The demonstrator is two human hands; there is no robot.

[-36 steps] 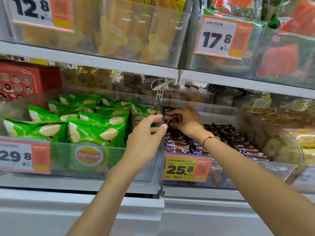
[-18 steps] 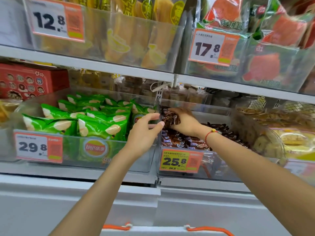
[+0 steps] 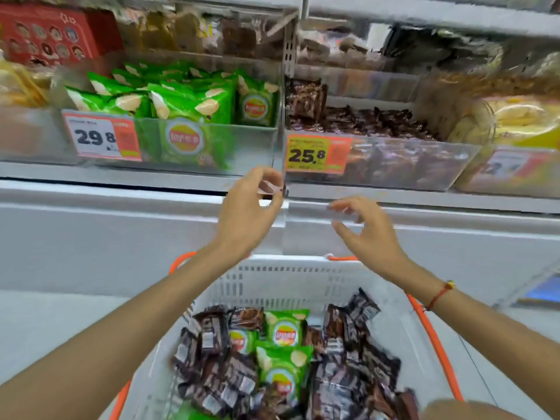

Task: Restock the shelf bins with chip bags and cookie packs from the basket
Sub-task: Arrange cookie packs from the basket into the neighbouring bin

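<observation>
Both hands in mid-air between basket and shelf, empty. Left hand (image 3: 251,213) has fingers loosely curled, gripping nothing; right hand (image 3: 366,234) has fingers spread and relaxed, red cord at the wrist. White basket (image 3: 303,280) with orange handles sits below the arms, holding a jumble of dark brown cookie packs (image 3: 348,386) and a few green chip bags (image 3: 283,353). On the shelf, left clear bin (image 3: 212,144) is packed with green chip bags (image 3: 188,101), tag 29.8 (image 3: 101,136). Right clear bin (image 3: 424,159) holds brown cookie packs (image 3: 363,119), one pack upright at its left rear corner, tag 25.8 (image 3: 315,154). Red box (image 3: 48,34) upper left. View blurred.
</observation>
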